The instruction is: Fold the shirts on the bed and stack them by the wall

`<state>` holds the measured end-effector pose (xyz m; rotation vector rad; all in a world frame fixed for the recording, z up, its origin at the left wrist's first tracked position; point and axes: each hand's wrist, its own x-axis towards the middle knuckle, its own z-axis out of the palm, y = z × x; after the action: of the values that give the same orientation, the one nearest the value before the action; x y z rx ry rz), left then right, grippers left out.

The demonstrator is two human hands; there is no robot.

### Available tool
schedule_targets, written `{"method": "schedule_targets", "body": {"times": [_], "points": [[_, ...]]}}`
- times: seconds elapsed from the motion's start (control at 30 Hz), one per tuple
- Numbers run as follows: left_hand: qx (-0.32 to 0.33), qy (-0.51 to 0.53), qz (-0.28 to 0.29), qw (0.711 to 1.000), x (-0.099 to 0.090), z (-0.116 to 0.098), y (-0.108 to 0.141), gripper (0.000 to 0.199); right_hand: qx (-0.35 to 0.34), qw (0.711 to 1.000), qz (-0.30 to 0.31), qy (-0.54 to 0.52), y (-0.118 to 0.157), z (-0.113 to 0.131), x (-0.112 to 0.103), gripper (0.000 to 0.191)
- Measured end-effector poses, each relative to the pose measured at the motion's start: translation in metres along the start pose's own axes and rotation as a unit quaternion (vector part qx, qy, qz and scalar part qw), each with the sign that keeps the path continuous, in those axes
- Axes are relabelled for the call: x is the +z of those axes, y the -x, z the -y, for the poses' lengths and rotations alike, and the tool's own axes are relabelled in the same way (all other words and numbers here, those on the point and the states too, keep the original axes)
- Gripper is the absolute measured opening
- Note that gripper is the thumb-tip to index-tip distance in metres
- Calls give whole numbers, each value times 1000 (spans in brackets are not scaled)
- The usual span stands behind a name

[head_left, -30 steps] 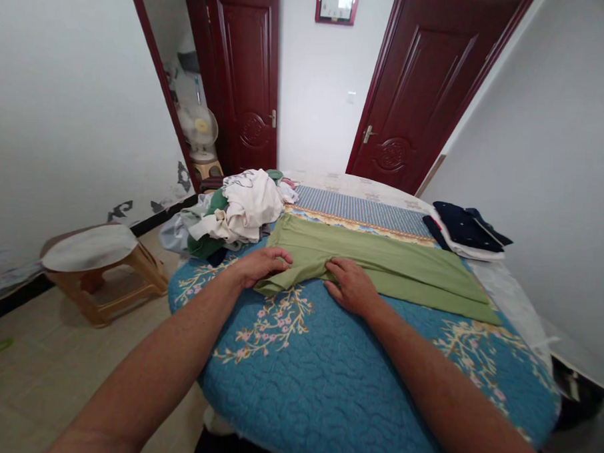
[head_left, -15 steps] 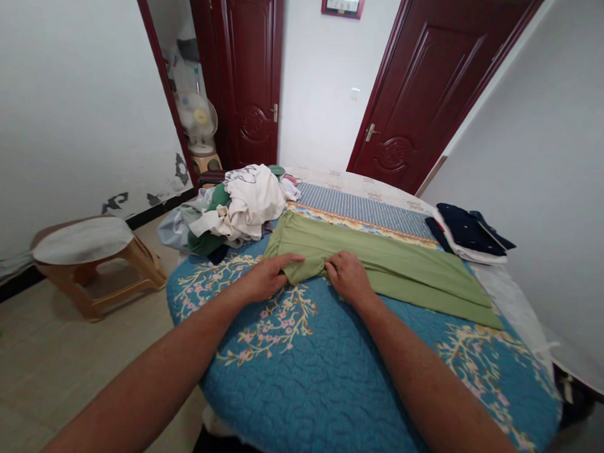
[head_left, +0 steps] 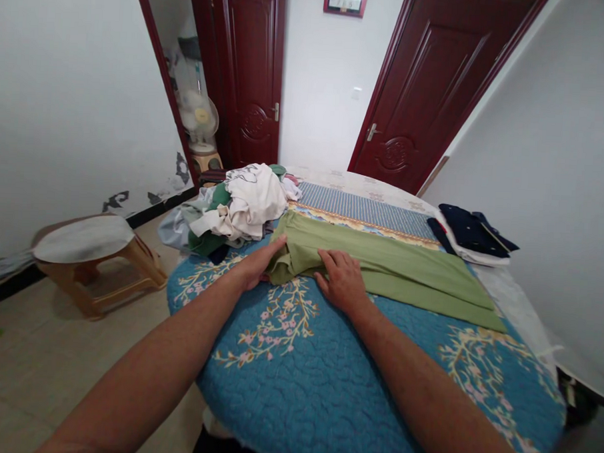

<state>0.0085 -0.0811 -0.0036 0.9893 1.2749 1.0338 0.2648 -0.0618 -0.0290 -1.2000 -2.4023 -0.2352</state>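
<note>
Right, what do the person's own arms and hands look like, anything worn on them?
The left forearm and right forearm look bare, with no watch or bracelet visible. The left hand and right hand wear no gloves. I see no rings, though the left fingers are partly hidden.

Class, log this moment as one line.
left hand: at left end of green cloth; right hand: on green cloth; clothes heap: left; folded stack: right

Hands (head_left: 343, 282): 2. Green garment (head_left: 405, 258): 1. Clothes heap (head_left: 257, 199): 1. Folded stack (head_left: 472, 232): 1. Red doors (head_left: 249, 64): 2. White-topped stool (head_left: 86, 240): 1. Fan (head_left: 200, 117): 1.
</note>
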Motion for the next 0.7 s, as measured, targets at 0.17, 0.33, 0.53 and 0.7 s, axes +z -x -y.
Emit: {"method": "schedule_targets", "body": {"times": [0.17,0.33,0.53,0.7], "points": [[23,-39,68,997,-12,-6,10,80,12,1000,0,-24,-1,-10,10,30],[215,-307,121,919,-16,-5,35,89,10,999,-14,-46,-2,-23,23,23],[253,-348,-10,903,-2,9,18,36,24,993,-45,-104,-5,-29,31,33],[187,-245,8,951,-5,3,1,39,48,979,-102,-171,-6,-30,29,28]]}}
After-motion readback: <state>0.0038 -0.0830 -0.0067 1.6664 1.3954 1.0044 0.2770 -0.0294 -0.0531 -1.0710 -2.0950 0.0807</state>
